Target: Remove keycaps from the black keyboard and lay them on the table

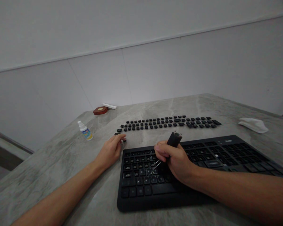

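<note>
Black puller tool (174, 139) stands nearly upright in the right hand (173, 160); fist clenched round its handle, thumb across the front; thin wire prongs stick out below the fingers and point down at the keys; whether the prongs touch a key cannot be told.

Tool and hand sit over the left-middle part of a black keyboard (226, 153); wrist lies across the lower rows; keyboard lies flat on the grey marbled table (61, 163), near the front edge, slightly angled; many key positions in the left block show a pale dot at centre.

Left hand (109, 150) lies palm down on the table just beside the keyboard's top-left corner; fingers stretched forward, tips meeting a single loose keycap (124, 140); pinched or merely touched, cannot tell; another cap lies just beyond the fingertips.

Behind the keyboard, apart from it, loose black keycaps (169, 122) laid out in long rows.

Further out: small white spray bottle (85, 131) with coloured label, upright, left of the rows; red-brown flat object (100, 110) near the far corner, a white strip (109, 106) just beside it; crumpled white cloth (253, 125) at far right; plain pale wall panels behind.
</note>
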Tool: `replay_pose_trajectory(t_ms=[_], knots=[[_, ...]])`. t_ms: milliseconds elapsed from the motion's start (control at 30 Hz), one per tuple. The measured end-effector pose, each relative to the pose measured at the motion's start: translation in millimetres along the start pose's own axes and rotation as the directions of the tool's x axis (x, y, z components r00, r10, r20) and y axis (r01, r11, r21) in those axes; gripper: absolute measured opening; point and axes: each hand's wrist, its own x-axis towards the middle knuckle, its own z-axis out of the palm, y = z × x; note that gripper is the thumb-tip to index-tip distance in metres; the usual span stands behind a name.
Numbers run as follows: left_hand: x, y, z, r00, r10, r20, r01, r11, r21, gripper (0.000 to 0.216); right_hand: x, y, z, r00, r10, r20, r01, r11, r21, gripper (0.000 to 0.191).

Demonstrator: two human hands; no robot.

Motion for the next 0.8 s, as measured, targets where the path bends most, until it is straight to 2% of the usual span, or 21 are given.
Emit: replay_pose_trajectory(t_ms=[400, 533, 667, 800], knots=[[0.1, 1.7, 1.7, 0.992, -0.069, 0.107, 0.074, 0.996, -0.043, 0.045, 0.7, -2.1, 1.8, 1.000, 0.025, -0.004, -0.025, 1.000, 0.007, 0.035], [-0.4, -0.6, 4.5, 0.982, -0.120, 0.149, 0.132, 0.989, -0.073, 0.050, -0.1, -2.4, 2.2, 1.000, 0.026, -0.007, -0.026, 1.000, 0.001, 0.034], [-0.6, -2.7, 7.4, 0.975, -0.158, 0.156, 0.179, 0.975, -0.133, 0.054, -0.1, -2.7, 2.4, 1.000, 0.023, -0.009, -0.023, 1.000, 0.003, 0.034], [-1.1, -4.0, 9.3, 0.975, -0.155, 0.158, 0.176, 0.976, -0.129, 0.057, 0.7, -3.4, 2.2, 1.000, 0.021, -0.001, -0.021, 1.000, -0.010, 0.034]])
